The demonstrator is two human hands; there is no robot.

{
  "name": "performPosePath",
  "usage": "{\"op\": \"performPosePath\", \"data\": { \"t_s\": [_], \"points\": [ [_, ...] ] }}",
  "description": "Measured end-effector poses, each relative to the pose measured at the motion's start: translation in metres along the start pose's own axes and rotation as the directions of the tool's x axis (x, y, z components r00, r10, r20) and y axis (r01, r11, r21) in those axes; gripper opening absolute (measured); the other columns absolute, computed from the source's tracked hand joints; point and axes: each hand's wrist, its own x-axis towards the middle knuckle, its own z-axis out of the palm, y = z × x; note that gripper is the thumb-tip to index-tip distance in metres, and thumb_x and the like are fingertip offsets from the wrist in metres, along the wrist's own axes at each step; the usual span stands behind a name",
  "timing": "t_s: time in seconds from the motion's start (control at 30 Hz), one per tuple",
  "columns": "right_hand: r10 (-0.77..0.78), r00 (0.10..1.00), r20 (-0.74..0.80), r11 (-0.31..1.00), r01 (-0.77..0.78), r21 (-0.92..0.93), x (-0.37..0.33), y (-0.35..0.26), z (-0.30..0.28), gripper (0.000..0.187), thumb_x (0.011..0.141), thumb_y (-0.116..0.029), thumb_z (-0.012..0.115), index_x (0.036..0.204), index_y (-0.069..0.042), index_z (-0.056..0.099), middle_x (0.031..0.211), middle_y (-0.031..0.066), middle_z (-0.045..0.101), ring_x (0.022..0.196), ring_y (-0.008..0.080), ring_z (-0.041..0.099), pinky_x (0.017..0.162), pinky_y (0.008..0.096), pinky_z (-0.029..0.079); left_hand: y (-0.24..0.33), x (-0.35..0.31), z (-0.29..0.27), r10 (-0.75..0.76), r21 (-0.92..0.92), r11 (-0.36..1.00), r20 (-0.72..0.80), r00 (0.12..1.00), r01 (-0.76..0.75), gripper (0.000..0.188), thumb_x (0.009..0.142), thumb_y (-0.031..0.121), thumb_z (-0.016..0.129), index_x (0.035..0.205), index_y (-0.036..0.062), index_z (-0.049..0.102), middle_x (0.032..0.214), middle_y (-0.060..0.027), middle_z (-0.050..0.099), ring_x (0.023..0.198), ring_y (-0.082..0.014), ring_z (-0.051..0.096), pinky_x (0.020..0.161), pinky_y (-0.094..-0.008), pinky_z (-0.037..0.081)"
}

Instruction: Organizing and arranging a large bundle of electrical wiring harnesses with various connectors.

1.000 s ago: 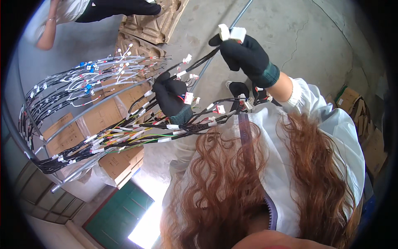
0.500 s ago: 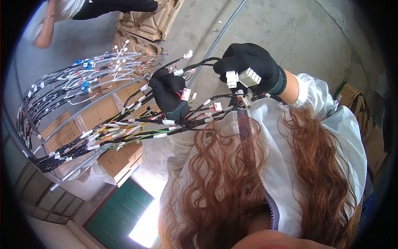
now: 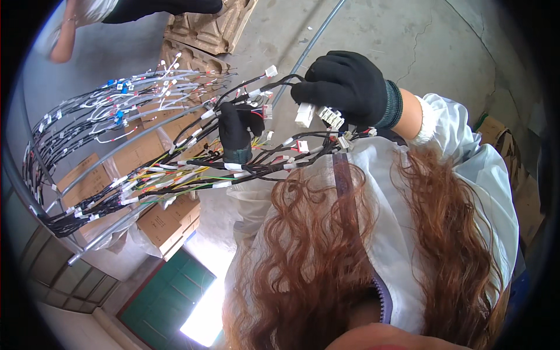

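Observation:
Both my hands wear black knit gloves. My right hand (image 3: 349, 86) is closed round a black-sleeved cable, with a white connector (image 3: 304, 115) and a second, multi-slot white connector (image 3: 331, 118) hanging below its fingers. To its left, my left hand (image 3: 235, 129) is closed among the wires of a wiring harness (image 3: 192, 175). A small white connector (image 3: 267, 111) with red and blue wires sticks out by its fingers; the exact grip is hidden. Black branches with white labels run past both hands. Another white connector (image 3: 270, 71) stands up on a branch above my left hand.
More harnesses with white and blue connectors (image 3: 120, 118) hang over a metal pipe rack (image 3: 111, 233) on the left. Cardboard boxes (image 3: 169, 224) lie beneath. Moulded brown pallets (image 3: 207, 26) are on the floor beyond, near another person's arm (image 3: 64, 38).
My right hand has moved slightly left and up with its white connectors, which have turned. My left hand has turned more upright, and the connector beside it has shifted up.

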Motion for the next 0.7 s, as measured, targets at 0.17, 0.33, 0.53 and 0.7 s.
{"op": "performPosePath", "data": {
  "t_s": [0.17,0.33,0.53,0.7],
  "points": [
    [0.051,0.998,-0.045,0.997,-0.054,-0.063,-0.003,0.001,0.006,0.036,0.058,-0.005,0.052,0.093,-0.015,0.052,0.07,0.003,0.049,0.058,0.0209,0.051,0.051,0.0305,0.041,-0.017,0.014,0.017,0.29,-0.724,0.689,0.25,0.924,-0.021,0.048,0.083,0.052,0.029,0.086,0.0108,0.053,0.064,0.0015,0.052,0.043,-0.0117,0.042,0.043,-0.0284,0.034],
    [-0.031,0.999,0.02,0.997,0.033,-0.065,-0.003,0.001,0.004,0.039,0.054,-0.02,0.062,0.087,-0.003,0.055,0.068,0.0087,0.051,0.056,0.0235,0.051,0.048,0.0301,0.04,0.001,0.004,0.029,0.196,-0.832,0.523,-0.093,0.976,-0.184,0.041,0.087,0.04,0.028,0.092,0.0072,0.051,0.07,-0.0025,0.049,0.045,-0.0091,0.032,0.046,-0.0267,0.029],
    [-0.043,0.996,0.077,0.998,0.047,-0.046,0.007,0.006,0.008,0.032,0.064,-0.022,0.06,0.089,-0.002,0.054,0.069,0.0091,0.053,0.056,0.0247,0.051,0.051,0.0309,0.041,0.0,0.0,0.026,0.472,-0.882,0.368,-0.094,0.876,-0.293,0.047,0.078,0.039,0.047,0.117,0.0117,0.043,0.116,-0.0011,0.045,0.081,-0.0107,0.044,0.074,-0.0283,0.034],
    [0.726,0.639,0.252,0.685,-0.647,-0.334,-0.001,0.042,0.011,0.026,0.079,-0.021,0.05,0.097,-0.002,0.05,0.077,0.0094,0.057,0.063,0.0261,0.053,0.058,0.0311,0.042,0.002,0.017,0.03,0.348,-0.882,0.296,-0.258,0.901,-0.367,0.051,0.085,0.043,0.03,0.123,0.0096,0.034,0.128,-0.0115,0.03,0.114,-0.0271,0.033,0.094,-0.0413,0.025]
  ]
}}
